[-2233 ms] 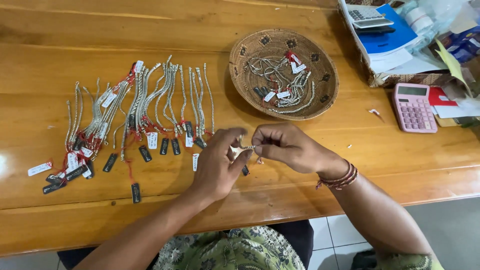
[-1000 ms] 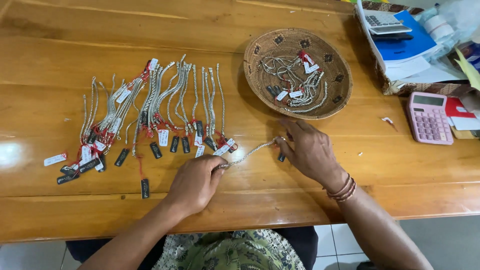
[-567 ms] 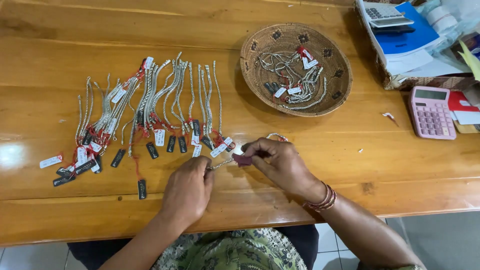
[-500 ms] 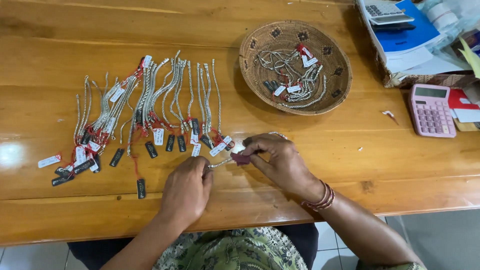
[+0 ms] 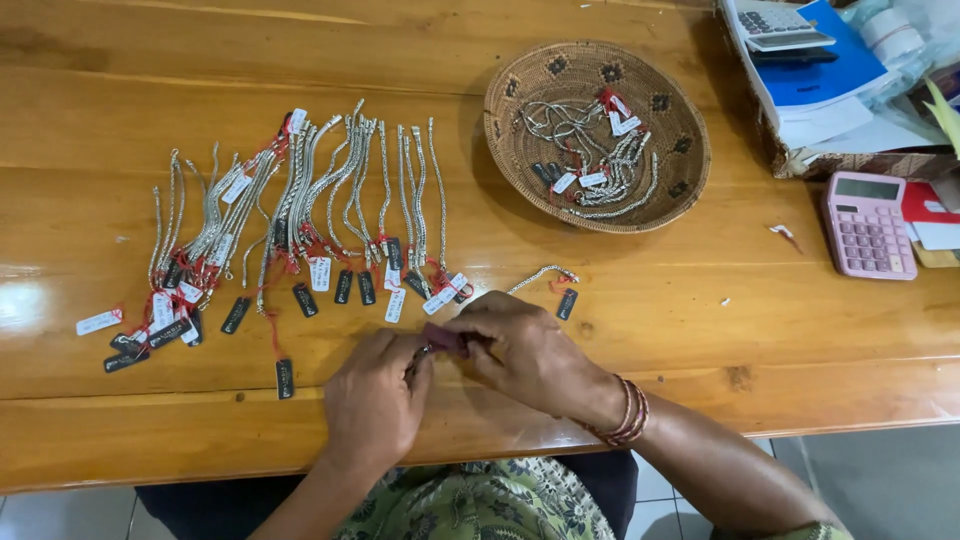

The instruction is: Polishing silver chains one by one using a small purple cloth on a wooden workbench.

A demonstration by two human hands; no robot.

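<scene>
Bright, even daylight on the glossy wooden table (image 5: 700, 320) (glare patch at left edge), soft shadows, sharp focus.

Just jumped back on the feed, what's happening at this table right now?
A person sits at a glossy wooden table. The left hand and right hand meet at its near edge, both pinching a small dark reddish piece with a silver chain end. The chain's other end, a silver chain with a black tag, lies beyond the right hand. To the left, a row of tagged silver chains is laid out. A round woven basket behind holds more chains. A pink calculator sits at the right.
</scene>
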